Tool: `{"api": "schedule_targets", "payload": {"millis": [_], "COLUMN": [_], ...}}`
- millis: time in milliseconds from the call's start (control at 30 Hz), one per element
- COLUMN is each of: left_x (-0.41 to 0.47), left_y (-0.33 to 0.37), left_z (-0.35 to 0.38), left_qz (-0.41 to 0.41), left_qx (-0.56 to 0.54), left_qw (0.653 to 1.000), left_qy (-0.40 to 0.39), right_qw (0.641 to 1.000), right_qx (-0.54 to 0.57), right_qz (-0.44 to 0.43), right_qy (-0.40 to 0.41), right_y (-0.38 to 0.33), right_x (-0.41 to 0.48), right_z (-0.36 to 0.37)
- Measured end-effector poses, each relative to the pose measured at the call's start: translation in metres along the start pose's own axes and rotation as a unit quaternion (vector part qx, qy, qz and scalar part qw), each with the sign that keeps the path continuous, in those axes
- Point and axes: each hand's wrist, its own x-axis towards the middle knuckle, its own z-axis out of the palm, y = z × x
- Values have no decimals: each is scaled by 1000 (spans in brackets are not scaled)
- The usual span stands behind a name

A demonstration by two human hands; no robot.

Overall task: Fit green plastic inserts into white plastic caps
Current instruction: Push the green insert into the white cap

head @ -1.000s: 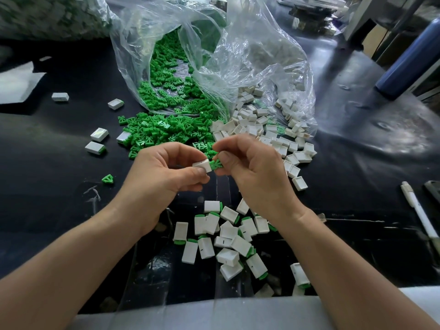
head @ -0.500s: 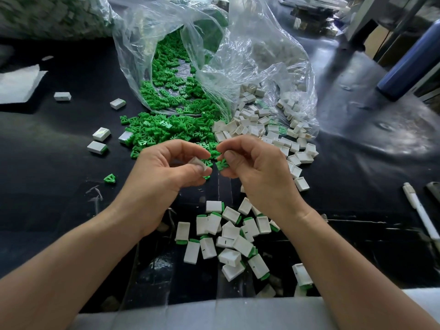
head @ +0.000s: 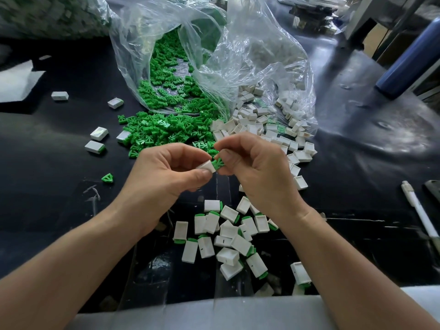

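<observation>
My left hand [head: 164, 172] pinches a white cap [head: 206, 166] between thumb and fingers. My right hand [head: 257, 167] pinches a green insert [head: 218, 162] whose end meets the cap's open mouth. Behind the hands a heap of loose green inserts [head: 162, 132] spills from a clear bag [head: 214, 58]. Loose white caps [head: 262, 125] spill from the bag's right side. Below the hands lies a pile of caps with green inserts fitted [head: 226, 234].
Scattered fitted caps [head: 97, 139] and a single green insert [head: 107, 178] lie left on the black table [head: 47, 186]. A white pen [head: 419, 210] lies at the right. A blue cylinder [head: 404, 65] stands far right. A grey foam strip [head: 214, 315] edges the near side.
The hands were slightly apart half a second ago; now they have come together, and the green insert touches the cap's opening.
</observation>
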Motion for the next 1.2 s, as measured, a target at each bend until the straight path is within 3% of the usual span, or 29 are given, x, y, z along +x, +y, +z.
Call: {"api": "schedule_targets", "payload": {"millis": [467, 967, 1200], "left_x": [1, 0, 1], "left_y": [-1, 1, 1], "left_z": [-1, -3, -4], "left_qz": [8, 14, 17], "left_qx": [12, -16, -8], "left_qw": [1000, 1000, 1000], "left_qy": [23, 17, 18], "right_qw": [997, 993, 985], "right_qx": [-46, 21, -56], "right_qz": [35, 82, 124], "right_qy": [-42, -88, -109], "right_y": [1, -2, -6], "right_x": [-3, -1, -3], "right_z": [-1, -3, 0]}}
